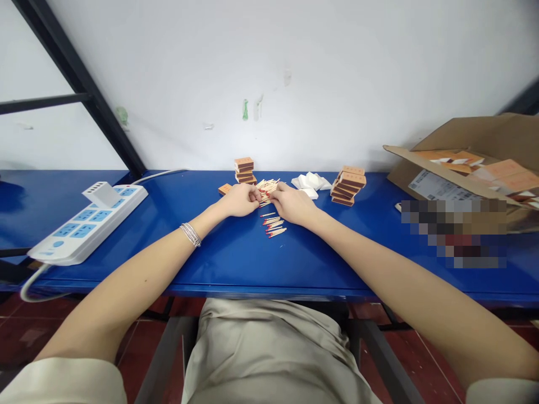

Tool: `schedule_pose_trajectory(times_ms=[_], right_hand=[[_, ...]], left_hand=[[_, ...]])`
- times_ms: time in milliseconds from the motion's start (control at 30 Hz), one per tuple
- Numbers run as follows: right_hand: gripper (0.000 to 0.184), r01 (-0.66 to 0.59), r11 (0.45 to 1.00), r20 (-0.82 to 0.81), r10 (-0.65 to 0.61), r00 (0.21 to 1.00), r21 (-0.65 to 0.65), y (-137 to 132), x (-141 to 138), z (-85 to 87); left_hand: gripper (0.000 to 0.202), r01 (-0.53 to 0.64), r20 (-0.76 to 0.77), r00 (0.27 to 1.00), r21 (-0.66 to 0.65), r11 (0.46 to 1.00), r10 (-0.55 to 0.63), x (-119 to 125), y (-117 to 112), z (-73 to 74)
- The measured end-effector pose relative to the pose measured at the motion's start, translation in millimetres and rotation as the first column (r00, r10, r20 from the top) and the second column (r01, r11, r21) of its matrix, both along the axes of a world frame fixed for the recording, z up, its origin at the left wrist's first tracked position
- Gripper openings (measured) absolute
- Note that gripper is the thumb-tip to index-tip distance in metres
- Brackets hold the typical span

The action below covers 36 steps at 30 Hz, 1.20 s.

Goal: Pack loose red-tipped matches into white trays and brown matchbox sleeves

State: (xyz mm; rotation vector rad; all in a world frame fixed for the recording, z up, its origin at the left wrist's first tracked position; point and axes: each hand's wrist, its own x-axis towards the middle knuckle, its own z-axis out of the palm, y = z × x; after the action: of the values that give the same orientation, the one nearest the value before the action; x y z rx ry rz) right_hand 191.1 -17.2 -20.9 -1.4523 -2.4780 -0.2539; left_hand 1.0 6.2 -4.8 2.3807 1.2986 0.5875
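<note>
A loose pile of red-tipped wooden matches [268, 188] lies on the blue table between my hands. My left hand [243, 200] is closed at the pile's left side, its thumb and fingers pinched on matches. From the right, my right hand [291, 203] also pinches matches at the near edge of the pile, though its fingertips partly hide them. Closer to me, several matches [274, 225] lie roughly side by side, heads to the left. Behind my left hand stand a stack of matchboxes [245, 169] and a single matchbox [225, 189], partly covered by the hand.
White empty-looking box trays [311, 182] are heaped beyond my right hand, beside another matchbox stack [348, 185]. An open cardboard carton [446, 185] holding matchboxes stands at right, near a pixelated patch. A white power strip [90, 221] with a plugged-in adapter [101, 194] lies left. A wall rises behind.
</note>
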Motion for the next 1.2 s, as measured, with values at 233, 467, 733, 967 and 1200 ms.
schedule_pose_trajectory(times_ms=[233,467,733,967,1200], right_hand=[[0.037,0.004,1.000,0.010,-0.004,1.000,0.004,1,4,1.4],[0.025,-0.069,0.996,-0.122,0.062,0.991,-0.050,3,11,3.7],[0.013,-0.183,0.979,-0.254,0.154,0.955,-0.095,4,15,3.3],[0.015,-0.205,0.974,-0.284,0.171,0.943,-0.093,1,11,4.6],[0.014,-0.285,0.949,-0.375,0.216,0.901,-0.137,-2,15,6.4]], left_hand=[[0.017,-0.002,0.006,1.000,0.001,1.000,0.002,0,0,1.4],[0.018,-0.009,0.002,1.000,-0.005,1.000,0.009,0,-1,2.0],[0.017,0.004,0.007,1.000,0.000,1.000,-0.004,-1,1,0.3],[0.018,0.000,0.008,1.000,-0.006,1.000,0.001,-1,0,1.5],[0.017,-0.012,-0.007,1.000,-0.001,1.000,0.012,0,-2,3.1]])
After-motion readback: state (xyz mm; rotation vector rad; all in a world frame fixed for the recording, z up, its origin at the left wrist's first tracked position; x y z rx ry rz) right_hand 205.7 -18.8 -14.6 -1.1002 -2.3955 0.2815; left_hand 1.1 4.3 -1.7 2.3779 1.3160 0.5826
